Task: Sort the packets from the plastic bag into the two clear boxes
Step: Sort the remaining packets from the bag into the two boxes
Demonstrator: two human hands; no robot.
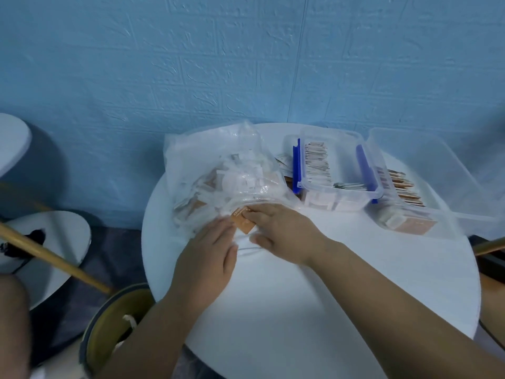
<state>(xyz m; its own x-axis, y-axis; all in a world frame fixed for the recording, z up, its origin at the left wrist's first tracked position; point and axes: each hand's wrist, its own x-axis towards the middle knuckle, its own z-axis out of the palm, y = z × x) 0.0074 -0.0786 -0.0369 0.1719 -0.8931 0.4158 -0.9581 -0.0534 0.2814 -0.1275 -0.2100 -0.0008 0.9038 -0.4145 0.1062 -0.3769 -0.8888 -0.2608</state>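
Observation:
A crumpled clear plastic bag (pixel 226 170) full of white and tan packets lies at the left of the round white table (pixel 314 296). At the bag's near edge my right hand (pixel 284 229) holds a tan packet (pixel 244 221) under its fingers. My left hand (pixel 210 258) lies flat beside it, straight fingers touching the bag's edge. Two clear boxes stand at the right: one with blue clips (pixel 338 170) and one further right (pixel 410 206), both holding upright rows of packets.
A clear lid (pixel 426 165) leans open behind the right box. A few loose packets (pixel 284 162) lie between the bag and the boxes. Left of the table are a round bin (pixel 114 324), a wooden stick (pixel 54 258) and a white stool (pixel 54 242).

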